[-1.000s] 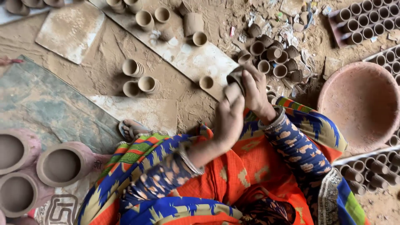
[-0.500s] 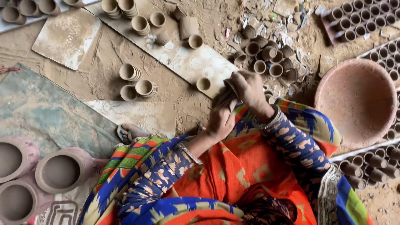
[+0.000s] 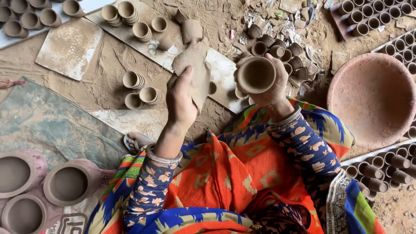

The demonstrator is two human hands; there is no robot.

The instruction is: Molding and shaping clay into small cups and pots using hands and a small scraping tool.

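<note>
My right hand [image 3: 273,89] grips a small unfired clay cup [image 3: 255,74], its mouth turned up toward me. My left hand [image 3: 180,99] holds a flat, clay-stained piece, perhaps a rag or pad [image 3: 194,71], raised beside the cup and apart from it. Both hands are lifted above my lap, which is covered in orange and blue patterned cloth [image 3: 225,173]. Below the hands lies a white board [image 3: 223,73] dusted with clay.
Stacked small clay cups [image 3: 141,89] sit on the earth floor at left, several more on a board [image 3: 125,13] above. A heap of cups [image 3: 281,50] lies behind my right hand. A large clay bowl [image 3: 372,97] is at right, bigger pots [image 3: 67,182] at bottom left.
Both hands have come up from low over the board and moved apart; the cup is now tipped mouth-up in the right hand, and the left hand has lifted the flat piece clear.
</note>
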